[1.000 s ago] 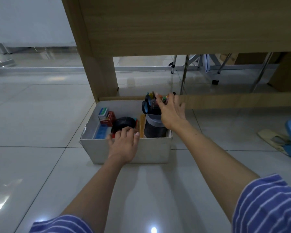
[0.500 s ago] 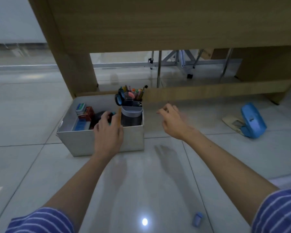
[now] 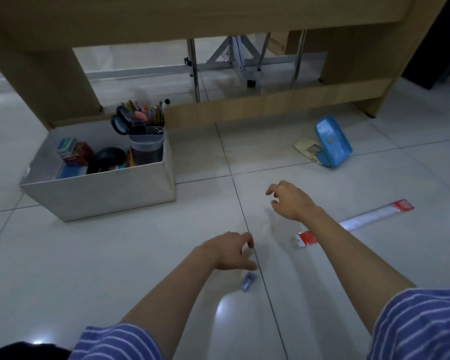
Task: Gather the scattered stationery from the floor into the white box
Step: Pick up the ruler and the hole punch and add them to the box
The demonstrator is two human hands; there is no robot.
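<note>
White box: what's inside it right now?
In the white box: a pen holder full of pens, scissors, a black tape roll, and small red and blue packs. The front wall hides the bottom.

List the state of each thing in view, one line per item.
White box: open-topped, upright on the floor, partly filled.
Pen holder: upright inside the box, full.
Blue hole punch: on the floor, untouched.
Ruler: flat on the floor, partly under the right forearm.
Small blue item: on the floor.
Left hand: empty, above the small blue item.
Right hand: empty, fingers loosely curled.
</note>
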